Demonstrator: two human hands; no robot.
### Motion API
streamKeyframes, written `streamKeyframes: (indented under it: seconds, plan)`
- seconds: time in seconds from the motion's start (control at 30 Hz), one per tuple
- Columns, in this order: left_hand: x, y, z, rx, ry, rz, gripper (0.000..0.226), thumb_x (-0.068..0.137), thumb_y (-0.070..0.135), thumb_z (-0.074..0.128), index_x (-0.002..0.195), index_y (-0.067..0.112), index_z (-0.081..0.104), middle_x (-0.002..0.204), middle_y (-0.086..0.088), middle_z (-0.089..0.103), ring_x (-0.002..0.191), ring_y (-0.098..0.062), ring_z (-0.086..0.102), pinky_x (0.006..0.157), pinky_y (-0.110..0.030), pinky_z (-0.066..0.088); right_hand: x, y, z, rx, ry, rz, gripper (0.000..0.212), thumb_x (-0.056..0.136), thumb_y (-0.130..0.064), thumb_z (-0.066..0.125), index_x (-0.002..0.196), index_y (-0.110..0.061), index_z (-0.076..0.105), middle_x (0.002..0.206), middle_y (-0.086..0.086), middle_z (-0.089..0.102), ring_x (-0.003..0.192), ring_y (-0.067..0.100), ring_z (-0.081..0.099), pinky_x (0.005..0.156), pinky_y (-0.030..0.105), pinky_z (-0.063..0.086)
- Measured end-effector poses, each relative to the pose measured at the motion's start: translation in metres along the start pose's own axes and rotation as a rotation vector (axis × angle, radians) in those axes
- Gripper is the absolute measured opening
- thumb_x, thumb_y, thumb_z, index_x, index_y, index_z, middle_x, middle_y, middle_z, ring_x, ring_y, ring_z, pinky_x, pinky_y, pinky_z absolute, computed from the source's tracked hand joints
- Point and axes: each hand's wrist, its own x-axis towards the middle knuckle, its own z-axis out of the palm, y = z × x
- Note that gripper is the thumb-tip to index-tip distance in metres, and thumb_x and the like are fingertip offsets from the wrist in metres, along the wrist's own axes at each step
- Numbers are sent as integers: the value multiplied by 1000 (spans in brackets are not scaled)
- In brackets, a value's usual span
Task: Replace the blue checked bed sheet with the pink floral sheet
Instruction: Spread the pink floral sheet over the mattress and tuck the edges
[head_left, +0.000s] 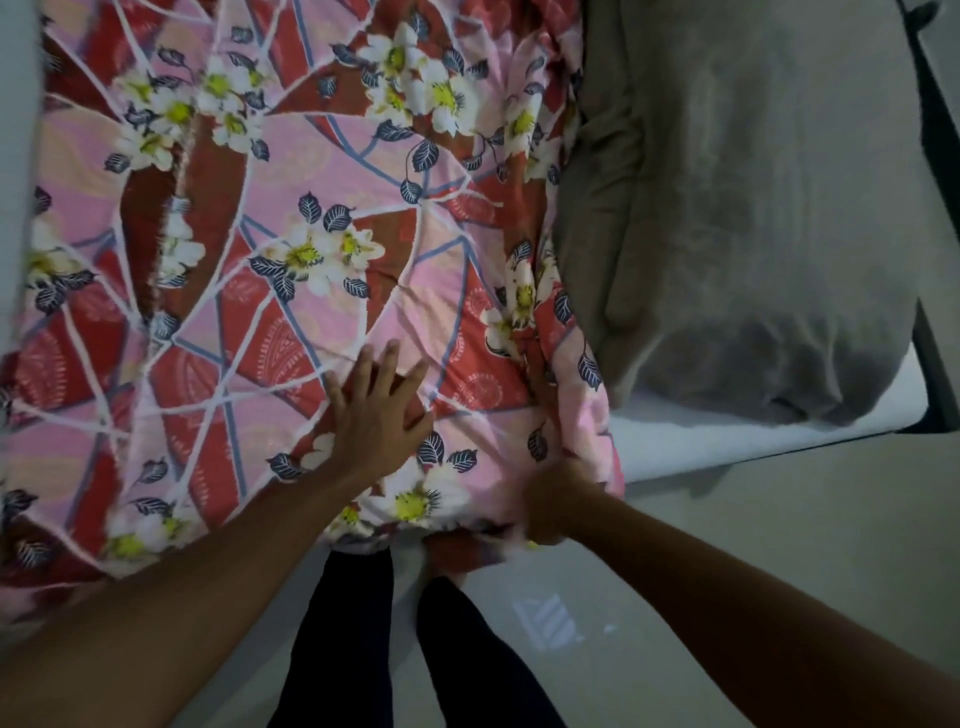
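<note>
The pink floral sheet (291, 218), red and pink with white flowers and blue leaves, covers most of the bed from the left edge to past the middle. My left hand (382, 410) lies flat on it with fingers spread, near the bed's front edge. My right hand (553, 506) grips the sheet's hanging edge at the front, blurred by motion. No blue checked sheet is in view.
A grey blanket (753, 208) lies bunched on the right part of the bed, on a bare white mattress (727, 441). A dark bed frame (935, 353) runs along the right side. My dark-trousered legs (363, 649) stand on a pale floor (779, 545) against the bed's front.
</note>
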Motion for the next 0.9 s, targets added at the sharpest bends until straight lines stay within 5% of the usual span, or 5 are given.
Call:
streamKeyframes:
  seconds: [0.13, 0.23, 0.4, 0.67, 0.9]
  plan:
    - [-22, -11, -3, -84, 84, -16, 64, 85, 47, 56, 145, 30, 46, 160, -3, 34, 149, -29, 24, 112, -70, 15, 20, 45, 57, 78, -118, 103, 75, 78, -57, 57, 140, -15, 53, 147, 11, 48, 135, 32, 45, 112, 43, 34]
    - [-34, -31, -12, -224, 259, -76, 54, 80, 34, 53, 130, 15, 63, 135, -10, 59, 124, -33, 54, 98, -54, 45, -13, 33, -3, 469, -100, 25, 47, 96, -41, 59, 129, -6, 62, 132, 15, 63, 121, 30, 60, 95, 33, 46]
    - [-73, -115, -38, -273, 559, -479, 55, 76, 25, 59, 127, 4, 58, 125, -19, 59, 115, -39, 53, 97, -49, 44, 15, -40, -100, 757, 323, -224, 33, 96, -37, 60, 121, -18, 69, 117, 5, 70, 106, 24, 66, 85, 27, 47]
    - [-131, -250, -66, -308, 331, -1078, 110, 67, 65, 73, 152, 18, 23, 154, -20, 31, 140, -40, 31, 109, -61, 31, 82, -168, -255, 1202, 762, -219, 29, 101, -27, 53, 127, -19, 63, 110, 9, 72, 98, 30, 68, 83, 38, 55]
    - [-129, -294, -91, -597, 258, -925, 39, 82, 41, 59, 108, 12, 53, 100, -10, 63, 90, -34, 63, 69, -34, 46, 122, -246, -346, 1628, 689, 29, 42, 87, -42, 68, 119, -17, 59, 110, 9, 71, 101, 27, 66, 92, 38, 52]
